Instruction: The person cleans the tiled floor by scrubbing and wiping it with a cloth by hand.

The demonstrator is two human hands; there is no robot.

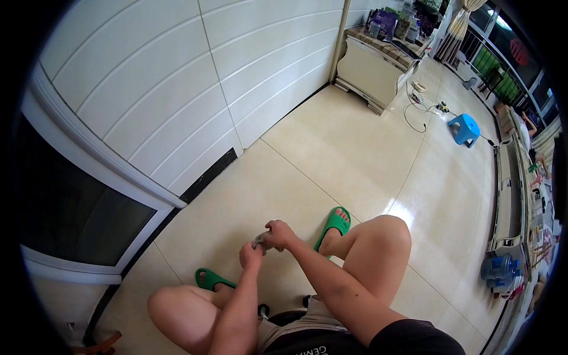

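Note:
My left hand (251, 255) and my right hand (279, 235) are close together in front of my knees, above the floor. Between them is a small, crumpled, grey-white piece that looks like cloth (258, 239). The fingers of both hands are closed on it, and they cover most of it, so its exact kind does not show. A green slipper (334, 226) on one foot lies to the right of the hands. The other green slipper (214, 278) is at the lower left.
A white panelled wall (177, 77) and a dark-paned door (89, 195) stand on the left. Farther off are a cabinet (370, 71) with items on top, a cable (408, 115) on the floor and a blue stool (465, 129). Water jugs (500, 269) stand at right.

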